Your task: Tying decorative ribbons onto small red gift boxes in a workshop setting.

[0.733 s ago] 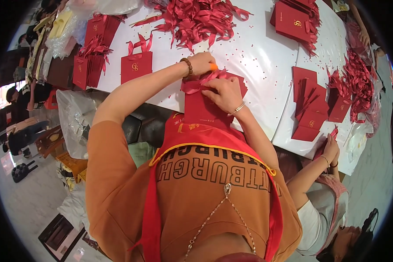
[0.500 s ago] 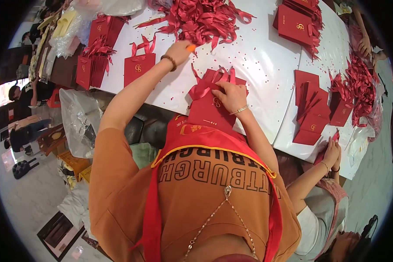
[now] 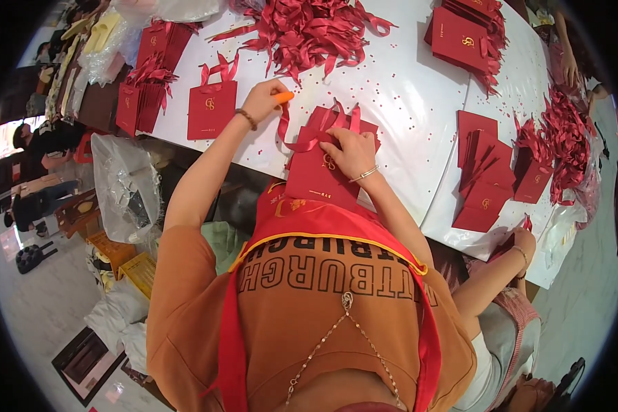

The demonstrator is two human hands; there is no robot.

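My left hand [image 3: 262, 103] is closed around a small orange tool [image 3: 283, 97], its kind unclear. One red ribbon [image 3: 296, 145] curves from just below that tool down to the red paper gift bag [image 3: 319, 180] in front of me. Over the bag's upper part, my right hand [image 3: 352, 152] is closed, its fingertips pressing the ribbon at the bag. The bag lies on other red bags at the table's near edge, its lower end over my red apron. Ribbon handle loops [image 3: 347, 113] stand up beyond my right hand.
A finished-looking red bag [image 3: 211, 113] with ribbon handles lies left. Beyond is a heap of loose red ribbons [image 3: 316, 34]. Bag stacks sit at far left [image 3: 141, 103], far right [image 3: 463, 41] and right [image 3: 484, 178]. A co-worker's hand [image 3: 524, 246] works at the right edge.
My left hand with the orange tool has moved down and left, away from the ribbon heap. The ribbon now stretches in a curve toward it. My right hand stays at the bag.
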